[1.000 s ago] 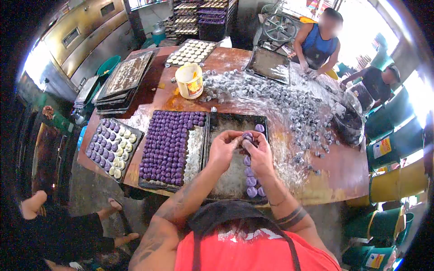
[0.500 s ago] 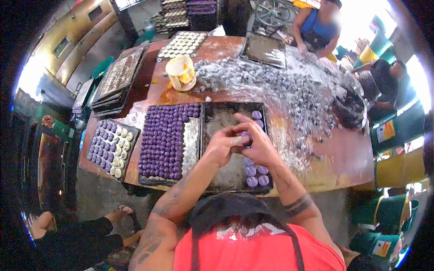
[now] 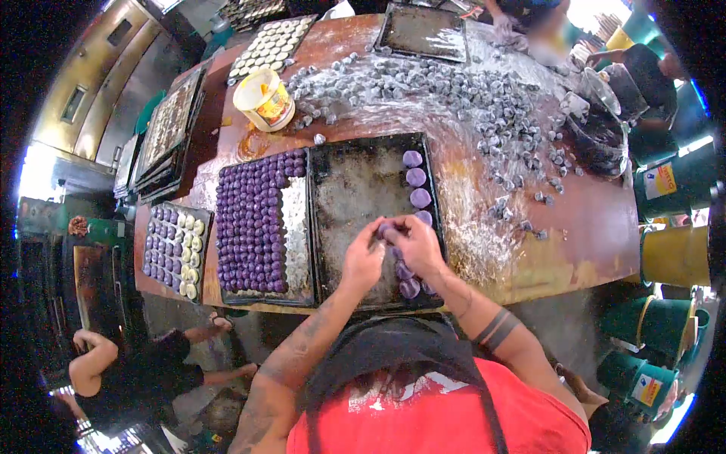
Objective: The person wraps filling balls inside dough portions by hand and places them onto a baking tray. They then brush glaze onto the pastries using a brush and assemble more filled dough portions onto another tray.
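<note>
My left hand (image 3: 366, 256) and my right hand (image 3: 417, 244) meet over the right part of a dark tray (image 3: 352, 189), fingers closed together around a small purple dough ball (image 3: 387, 229). Flattened purple dough pieces (image 3: 416, 177) line the tray's right side, some partly hidden by my right hand. To the left lies a tray of many small purple balls (image 3: 249, 227), with a bare floured strip (image 3: 296, 219) along its right side. Further left, a smaller tray (image 3: 195, 270) holds purple and pale pieces.
A bucket (image 3: 264, 101) stands behind the trays. Floured dark balls (image 3: 484, 94) spread over the table's back and right. An empty tray (image 3: 423, 32), a tray of pale pieces (image 3: 274, 45) and stacked trays (image 3: 168, 136) lie around. Other people are at the back right and lower left.
The camera view has shifted, so the table's back lies higher in the frame. My hands, spread more loosely half a second ago, are now pinched together around the ball.
</note>
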The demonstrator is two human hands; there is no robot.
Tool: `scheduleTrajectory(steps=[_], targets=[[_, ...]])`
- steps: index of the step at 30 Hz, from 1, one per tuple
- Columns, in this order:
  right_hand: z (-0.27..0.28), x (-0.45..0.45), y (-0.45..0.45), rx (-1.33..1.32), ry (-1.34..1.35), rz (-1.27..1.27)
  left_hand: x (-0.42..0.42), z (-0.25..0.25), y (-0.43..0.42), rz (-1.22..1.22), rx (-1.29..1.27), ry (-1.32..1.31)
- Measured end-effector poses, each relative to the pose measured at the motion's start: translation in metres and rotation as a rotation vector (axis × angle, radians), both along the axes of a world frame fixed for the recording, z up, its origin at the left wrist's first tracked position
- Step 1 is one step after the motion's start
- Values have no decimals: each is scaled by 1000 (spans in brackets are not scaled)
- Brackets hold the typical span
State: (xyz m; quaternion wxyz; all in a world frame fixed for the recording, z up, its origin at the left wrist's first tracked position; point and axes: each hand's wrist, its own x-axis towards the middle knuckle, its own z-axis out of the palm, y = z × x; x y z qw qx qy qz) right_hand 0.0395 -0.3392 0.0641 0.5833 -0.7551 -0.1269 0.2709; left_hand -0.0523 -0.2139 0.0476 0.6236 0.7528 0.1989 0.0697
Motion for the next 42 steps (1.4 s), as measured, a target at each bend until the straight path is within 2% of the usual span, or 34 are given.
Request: scheduleTrajectory(steps=[2, 5, 8, 9, 11, 13, 15, 16, 17, 19, 20, 21, 22, 24, 26, 28, 31, 34, 35, 36, 37, 38, 40, 41, 42], targets=[[-11, 28, 6, -81, -261, -13, 1, -3, -5, 24, -18, 31], [-37, 73, 16, -391, -544, 120, -4, -9, 6, 104, -58, -10], [-34, 72, 22, -536, -851, 204, -22, -15, 27, 180, -203, 60], [-49, 66, 21, -427, -859, 141, -33, -19, 38, 186, -245, 65], [-64, 41, 18, -393, -1120, 191, -38, -24, 41, 175, -302, 92], [-51, 34, 15, -408, -1076, 343, -39, -15, 40, 154, -322, 131], [-28, 63, 11, -457, -755, 587, -25, 4, 42, 29, -76, 255], [-56, 83, -5, -370, -678, 282, -20, 12, 44, -25, 47, 325], [-36, 90, -22, -299, -744, -5, -18, 15, 52, 8, 140, 286], [-48, 118, -88, -477, -921, -41, -16, 9, 88, 37, 407, 224], [-65, 126, -118, -683, -941, -135, -13, 3, 109, 45, 538, 193], [-55, 123, -142, -933, -876, 8, -6, -6, 133, 117, 630, 227], [-60, 117, -161, -923, -876, -13, 1, -16, 158, 184, 719, 261], [-68, 108, -189, -826, -921, -53, 15, -35, 204, 301, 1087, -18], [-78, 108, -210, -644, -1012, -66, 36, -31, 230, 298, 1156, 46], [-115, 107, -241, -309, -772, -326, 49, -51, 259, 191, 1230, 40], [-96, 85, -210, 154, -323, -586, 63, -54, 272, 48, 1292, 180], [-63, 47, -156, 443, 439, -696, 70, -60, 263, 265, 1177, 51], [-112, 55, -157, 200, 178, -493, 76, -56, 247, 421, 763, 120], [-111, 50, -132, 20, 16, -361, 74, -47, 227, 426, 386, -54], [-73, 39, -91, -202, -173, -222, 64, -49, 209, 333, -68, -122], [-32, 23, -54, -245, -279, -134, 55, -49, 191, 306, -513, -133], [30, 2, -1, -65, -418, -51, 31, -14, 124, 383, -706, -46], [39, -2, 14, 20, -511, -10, 18, 21, 96, 336, -625, 6], [48, -7, 29, 106, -602, 34, 12, 28, 80, 316, -654, 3]])
